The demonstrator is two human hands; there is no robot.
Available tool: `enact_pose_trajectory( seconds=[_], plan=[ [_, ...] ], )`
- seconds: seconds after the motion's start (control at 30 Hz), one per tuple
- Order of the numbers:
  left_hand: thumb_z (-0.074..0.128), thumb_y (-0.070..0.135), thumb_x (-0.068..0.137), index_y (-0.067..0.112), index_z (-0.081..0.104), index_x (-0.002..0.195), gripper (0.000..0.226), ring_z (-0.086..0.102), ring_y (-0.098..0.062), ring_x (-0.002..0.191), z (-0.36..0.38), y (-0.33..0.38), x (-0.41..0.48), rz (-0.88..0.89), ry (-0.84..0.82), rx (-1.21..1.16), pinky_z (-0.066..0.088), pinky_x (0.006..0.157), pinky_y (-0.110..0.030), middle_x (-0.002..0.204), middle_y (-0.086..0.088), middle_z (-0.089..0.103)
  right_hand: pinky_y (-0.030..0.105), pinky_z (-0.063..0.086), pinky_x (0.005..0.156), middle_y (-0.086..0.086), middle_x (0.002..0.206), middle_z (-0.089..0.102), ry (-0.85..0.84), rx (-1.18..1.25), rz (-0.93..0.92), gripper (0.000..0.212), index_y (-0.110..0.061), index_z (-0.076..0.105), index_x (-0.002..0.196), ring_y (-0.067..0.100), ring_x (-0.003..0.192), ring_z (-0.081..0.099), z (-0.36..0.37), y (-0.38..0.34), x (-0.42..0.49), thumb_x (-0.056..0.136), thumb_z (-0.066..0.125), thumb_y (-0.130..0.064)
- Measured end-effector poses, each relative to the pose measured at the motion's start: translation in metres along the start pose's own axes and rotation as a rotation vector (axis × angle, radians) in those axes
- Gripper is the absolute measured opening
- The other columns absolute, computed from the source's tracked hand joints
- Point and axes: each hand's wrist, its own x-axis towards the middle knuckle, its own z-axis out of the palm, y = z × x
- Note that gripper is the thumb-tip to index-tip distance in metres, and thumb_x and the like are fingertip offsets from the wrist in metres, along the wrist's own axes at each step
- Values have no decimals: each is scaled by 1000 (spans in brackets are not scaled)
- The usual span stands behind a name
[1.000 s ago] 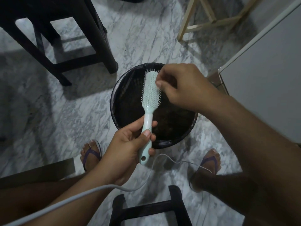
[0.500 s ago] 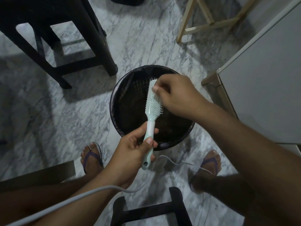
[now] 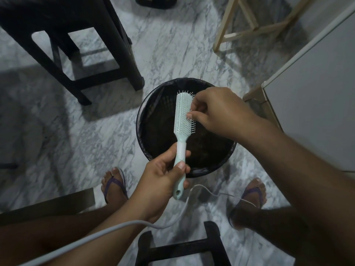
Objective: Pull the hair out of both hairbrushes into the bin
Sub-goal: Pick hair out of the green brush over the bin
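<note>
Hairbrush [image 3: 182, 120]: pale mint green body and handle, white bristles. Bin [image 3: 139, 120]: black, lined with a black bag; the inside reads dark brown. Floor [image 3: 169, 54]: white marble pattern with irregular grey veins. Stool [image 3: 96, 81]: black throughout. Sandal [image 3: 112, 184]: purple straps. Cable [image 3: 92, 234]: light grey. Wooden frame [image 3: 225, 25]: pale, natural wood tone. Cabinet [image 3: 317, 102]: flat light grey with a white edge.

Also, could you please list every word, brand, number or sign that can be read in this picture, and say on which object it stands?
No text can be read anywhere in this view.
hairbrush: there may be a faint mark on the handle, just above the left hand, but it is too small to read.
bin: no label or sign is visible.
</note>
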Motion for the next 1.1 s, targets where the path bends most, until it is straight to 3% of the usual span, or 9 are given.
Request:
enact_pose_trajectory(
  seconds=[0.17,0.37,0.47,0.6,0.73,0.83,0.9,1.0,1.1],
  plan=[
    [51,-5,94,17,61,132,45,56,-11,74,1,0,0,-18,-11,-63,49,59,-26,112,-4,66,38,54,76,-9,83,64,-22,26,-7,14,-22,69,89,14,80,61,4,0,0,93,66,-36],
    [54,1,91,6,62,129,39,55,-14,73,3,2,5,-77,-31,-219,50,57,-25,101,-9,63,31,59,49,0,81,66,98,703,251,25,-14,62,88,9,64,68,-16,-1,6,106,46,-21],
    [51,-1,96,8,61,130,37,57,-13,78,-2,2,7,-66,0,-187,51,59,-26,110,-7,65,38,64,64,7,97,71,124,727,331,26,-10,62,91,16,83,72,-22,6,10,106,44,-20],
    [51,-1,96,10,63,128,36,57,-15,83,-4,1,10,-59,20,-176,52,60,-27,118,-8,67,44,64,80,15,108,72,20,707,347,18,-8,67,105,21,96,74,3,7,10,100,59,-23],
    [51,0,97,13,63,128,36,59,-16,85,-4,-2,12,-68,23,-147,53,61,-28,125,-6,67,25,62,70,10,108,74,-89,911,310,37,-8,61,127,11,89,74,24,-1,9,94,69,-20],
    [51,2,98,13,61,131,37,60,-16,88,-7,-5,13,-65,51,-99,53,63,-29,126,-5,67,27,63,70,15,110,75,-109,1023,328,42,0,60,130,15,92,75,33,-2,10,92,71,-14],
    [51,3,99,14,61,132,36,60,-16,90,-8,-6,13,-47,70,-63,53,64,-28,126,-4,68,25,62,65,17,105,76,-84,1007,349,41,3,63,125,17,87,76,32,-1,8,90,73,-16],
    [52,3,99,15,62,131,36,59,-18,91,-8,-7,10,-13,94,-26,52,65,-29,126,-5,67,28,63,60,17,80,77,-57,803,352,31,3,74,96,23,70,77,25,-1,2,85,79,-25],
    [52,4,99,16,63,130,35,58,-19,93,-6,-9,4,11,117,23,52,66,-29,127,-6,66,22,52,45,4,61,72,19,616,306,37,1,71,75,10,44,65,21,-2,-9,85,79,-34]
  ],
)
